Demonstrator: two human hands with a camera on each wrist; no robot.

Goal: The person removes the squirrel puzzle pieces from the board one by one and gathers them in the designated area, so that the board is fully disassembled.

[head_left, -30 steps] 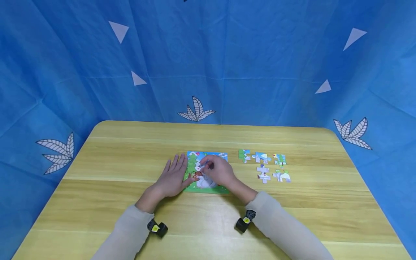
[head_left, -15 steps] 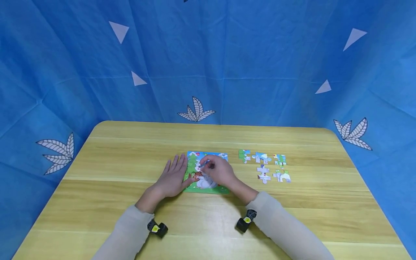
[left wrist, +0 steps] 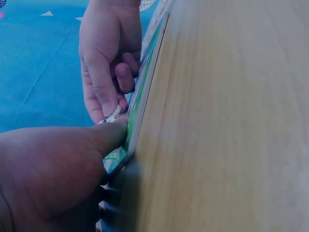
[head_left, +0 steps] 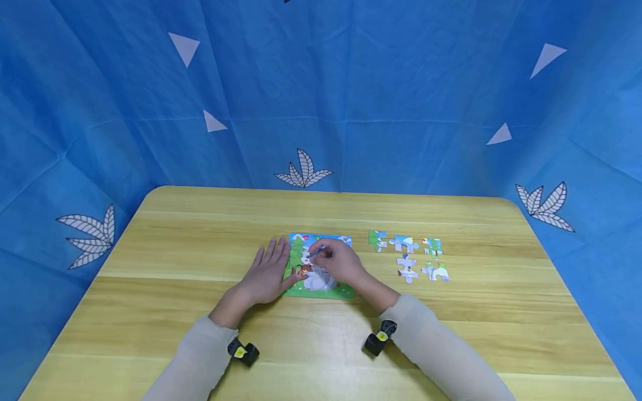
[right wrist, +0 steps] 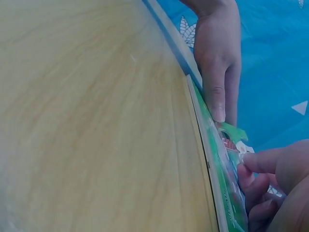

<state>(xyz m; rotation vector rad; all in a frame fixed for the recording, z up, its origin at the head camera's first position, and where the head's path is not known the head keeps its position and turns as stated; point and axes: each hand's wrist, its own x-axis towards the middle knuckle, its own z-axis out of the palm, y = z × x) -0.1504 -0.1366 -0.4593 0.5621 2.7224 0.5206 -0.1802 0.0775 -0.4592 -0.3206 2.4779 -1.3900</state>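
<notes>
As viewed from the head camera, found puzzle board point(head_left: 326, 293) flat on desk point(head_left: 301, 345), between both hands. Observed whitish puzzle piece point(left wrist: 114, 115) pinched between thumb and forefinger of right hand point(head_left: 341, 263), over the left half of the board, with the remaining right fingers curled inward. Recorded left hand point(head_left: 266, 278) as laid along the board's left edge, fingers straight, gripping nothing, thumb reaching over the board.

Judged decisive: position of the held piece at the tips of the right fingers, leftward of the right palm and just beside the left thumb. Cannot tell whether touching that thumb, nor whether seated in the board or held clear of it. Could not establish the piece's long axis, owing to cover by the fingers.

Located to the right of the board, in an upper row: green piece point(head_left: 376, 239), blue piece point(head_left: 403, 241), yellow-marked piece point(head_left: 432, 245); in a lower row: lilac piece point(head_left: 407, 268), green-cornered piece point(head_left: 435, 268). Rated right hand as nearer to all five.
</notes>
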